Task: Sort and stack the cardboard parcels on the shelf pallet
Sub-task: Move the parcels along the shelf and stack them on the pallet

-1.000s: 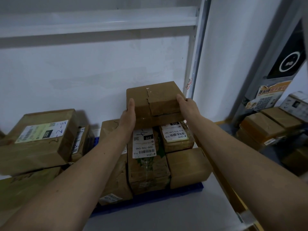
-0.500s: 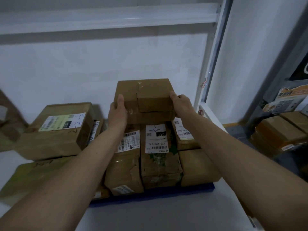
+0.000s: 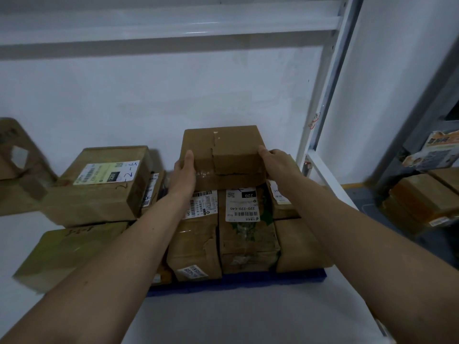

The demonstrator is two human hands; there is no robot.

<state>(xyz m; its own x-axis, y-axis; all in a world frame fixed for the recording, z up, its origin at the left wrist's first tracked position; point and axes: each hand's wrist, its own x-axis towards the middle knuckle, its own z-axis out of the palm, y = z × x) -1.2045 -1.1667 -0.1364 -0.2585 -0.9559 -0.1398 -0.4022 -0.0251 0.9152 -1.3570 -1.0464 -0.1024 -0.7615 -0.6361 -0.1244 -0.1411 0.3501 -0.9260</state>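
A plain brown cardboard parcel with a torn flap sits on top of the back of a row of parcels on the blue pallet. My left hand grips its left side and my right hand grips its right side. Under it lie a labelled parcel marked 220, a taped parcel to its left and two smaller parcels to its right.
A big labelled box rests on a flat parcel at the left, and another carton sits at the far left. A white shelf post rises at the right. More parcels lie on the floor beyond it.
Both hands have brought the plain parcel down and slightly left onto the back of the row. The view has shifted left, revealing the far-left carton.
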